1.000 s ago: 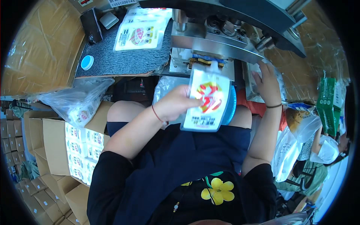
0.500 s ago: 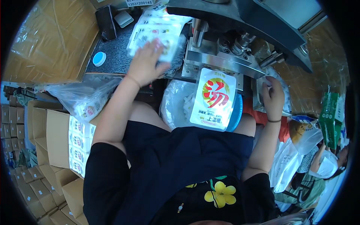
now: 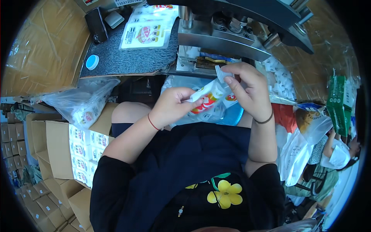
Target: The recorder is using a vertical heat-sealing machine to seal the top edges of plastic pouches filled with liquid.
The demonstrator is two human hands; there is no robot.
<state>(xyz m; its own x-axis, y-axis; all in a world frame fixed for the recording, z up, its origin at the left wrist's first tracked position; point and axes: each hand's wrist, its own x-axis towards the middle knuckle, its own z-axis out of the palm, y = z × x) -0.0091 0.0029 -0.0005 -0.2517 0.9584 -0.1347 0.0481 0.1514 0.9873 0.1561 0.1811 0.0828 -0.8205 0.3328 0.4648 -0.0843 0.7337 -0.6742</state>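
Note:
In front of the press, a white pouch with large red print is held up, bent and tilted, between my hands. My left hand is closed on its lower left side, thumb lying across the front. At the pouch's upper end my right hand pinches a small white ribbed plastic piece. Fingers hide whether that piece sits inside the pouch mouth or only against it. Below both hands, a blue tub with a clear plastic liner stands between my knees.
Ahead is the press's metal bar. White pouches lie on the dark mat, near a blue cap and a phone. White plastic pieces fill a bag at right. An open carton stands at left.
My left hand has come from the stacked pouches to the printed pouch. My right hand has left the bag of white pieces and joined it. The pouch, flat before, is now bent.

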